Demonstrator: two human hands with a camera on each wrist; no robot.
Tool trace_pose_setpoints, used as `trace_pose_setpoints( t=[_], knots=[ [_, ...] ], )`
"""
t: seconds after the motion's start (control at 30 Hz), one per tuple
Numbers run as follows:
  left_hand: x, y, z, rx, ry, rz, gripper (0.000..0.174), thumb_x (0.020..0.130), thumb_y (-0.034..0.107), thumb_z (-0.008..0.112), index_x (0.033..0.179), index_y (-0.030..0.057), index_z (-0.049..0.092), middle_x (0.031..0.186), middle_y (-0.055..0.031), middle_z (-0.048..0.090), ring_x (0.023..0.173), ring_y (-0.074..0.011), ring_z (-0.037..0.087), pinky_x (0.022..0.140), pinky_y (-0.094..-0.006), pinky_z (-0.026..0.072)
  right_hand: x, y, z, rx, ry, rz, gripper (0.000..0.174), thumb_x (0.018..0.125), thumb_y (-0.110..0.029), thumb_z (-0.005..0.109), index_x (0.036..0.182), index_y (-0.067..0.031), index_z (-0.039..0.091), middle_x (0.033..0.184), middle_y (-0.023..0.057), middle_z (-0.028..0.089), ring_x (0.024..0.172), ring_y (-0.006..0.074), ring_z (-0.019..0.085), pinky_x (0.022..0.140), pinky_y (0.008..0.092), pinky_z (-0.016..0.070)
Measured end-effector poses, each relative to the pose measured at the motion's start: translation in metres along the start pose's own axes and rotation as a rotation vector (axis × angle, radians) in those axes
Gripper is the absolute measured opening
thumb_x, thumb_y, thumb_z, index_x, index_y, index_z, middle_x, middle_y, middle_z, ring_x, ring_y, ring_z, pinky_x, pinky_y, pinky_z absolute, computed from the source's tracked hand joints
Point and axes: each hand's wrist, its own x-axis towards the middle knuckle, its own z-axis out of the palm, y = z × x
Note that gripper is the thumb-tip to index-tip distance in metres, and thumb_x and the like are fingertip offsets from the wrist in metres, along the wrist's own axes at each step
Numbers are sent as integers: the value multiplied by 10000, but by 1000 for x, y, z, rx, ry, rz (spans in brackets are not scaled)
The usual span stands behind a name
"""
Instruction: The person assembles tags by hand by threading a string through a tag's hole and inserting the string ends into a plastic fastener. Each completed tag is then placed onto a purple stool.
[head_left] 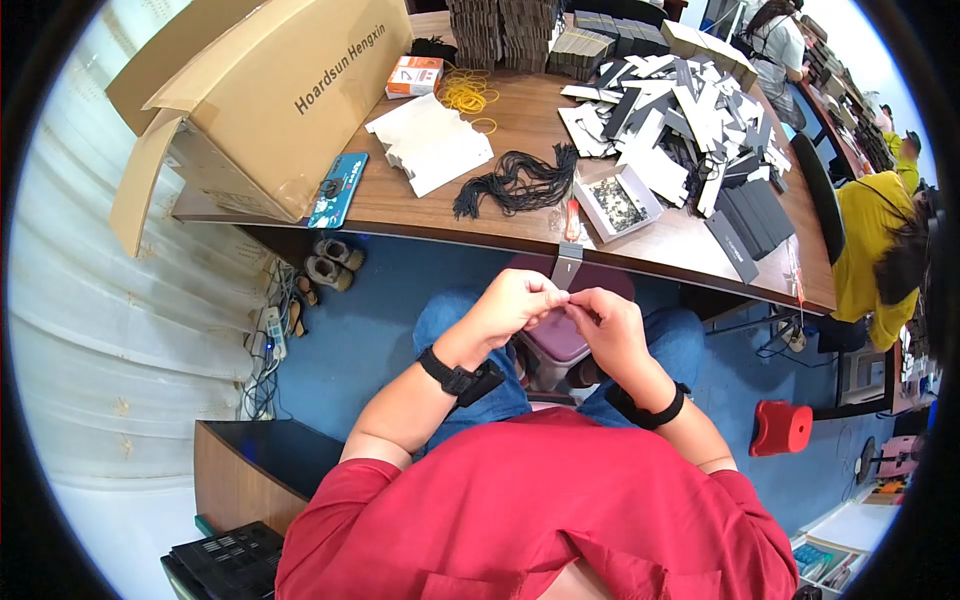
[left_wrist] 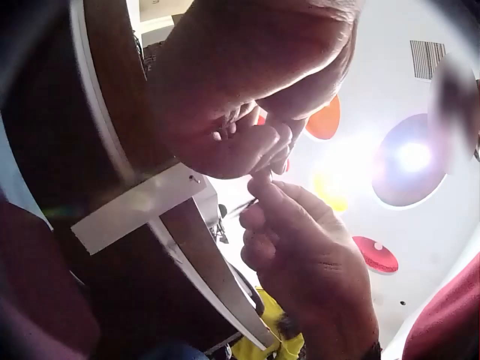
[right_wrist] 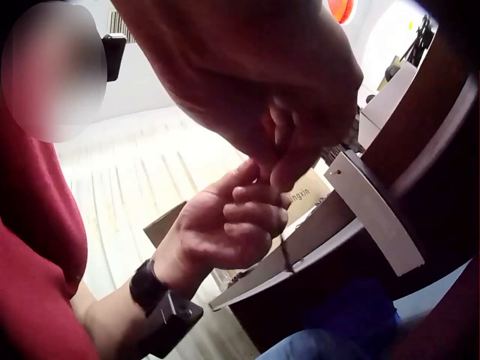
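Observation:
Over my lap, in front of the table edge, my left hand (head_left: 512,302) and right hand (head_left: 612,325) meet fingertip to fingertip. Both pinch a thin black cord (right_wrist: 285,255), whose loose end dangles below the left hand in the right wrist view. The pinched part is mostly hidden by the fingers. Just beyond the hands, a narrow card tag (head_left: 567,265) juts out over the table edge; a small hole shows near its end in the left wrist view. On the table behind lies a bundle of black cords (head_left: 520,182), beside an open white box (head_left: 618,203) of small metallic pieces.
A large heap of black and white card tags (head_left: 680,120) covers the table's right part. White sheets (head_left: 430,145), yellow rubber bands (head_left: 467,92) and a big carton (head_left: 270,90) lie to the left. A purple stool (head_left: 560,340) stands under the hands, a red stool (head_left: 782,428) on the right.

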Motion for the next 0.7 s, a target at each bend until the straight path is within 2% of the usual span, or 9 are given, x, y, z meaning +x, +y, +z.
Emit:
trace_pose_setpoints(
  t=[0.03,0.1,0.17,0.2,0.3,0.47,0.57,0.6,0.7],
  knots=[
    [-1,1,0,1,23,2,216,876,215,632,828,5,631,647,-5,556,516,-73,489,460,-200,385,1,0,2,-3,17,44,143,740,-38,696,872,-21,643,770,133,658,698,260,659,620,313,517],
    [-3,2,2,5,68,7,219,888,222,617,888,3,630,702,-23,589,552,-77,523,492,-204,426,1,4,6,106,51,102,74,786,-38,674,817,-2,616,702,94,649,602,151,622,539,257,488],
    [-2,-1,0,-168,108,14,217,899,217,599,953,9,620,767,-34,608,607,-82,551,540,-207,456,2,9,7,234,58,220,60,822,-31,648,802,5,605,660,45,630,560,58,561,494,207,455],
    [-1,-3,-1,-254,128,17,221,905,215,590,986,11,615,800,-40,618,635,-85,564,563,-209,471,3,7,5,283,25,316,63,837,-35,635,809,8,598,667,31,627,560,53,552,494,197,451],
    [2,-14,1,-228,91,71,222,906,188,585,1052,21,598,865,-43,626,684,-85,572,612,-211,483,2,14,8,352,45,346,61,839,-37,632,818,7,595,682,32,629,562,52,551,495,196,447],
    [7,-23,1,-178,142,108,102,863,92,624,924,12,638,855,-25,618,712,-80,560,615,-205,464,-5,26,14,266,-6,315,45,834,-25,630,856,5,604,732,33,638,601,56,556,542,195,452],
    [13,-35,2,399,241,390,76,844,74,626,864,2,644,817,-21,598,704,-87,544,627,-222,447,-4,15,13,243,40,217,145,771,-35,683,909,-8,645,773,37,635,646,76,560,582,226,465],
    [3,-18,10,557,243,394,78,822,72,635,825,-6,642,789,-27,575,711,-97,536,645,-241,439,-2,10,11,200,53,163,157,763,-35,689,913,-11,649,784,43,633,654,87,566,588,231,468],
    [3,-21,10,559,199,394,83,815,79,639,834,-1,644,788,-36,567,719,-98,536,641,-252,440,-4,18,13,117,31,91,141,745,-31,700,876,-7,652,803,73,622,684,139,586,591,251,469]
  ],
)
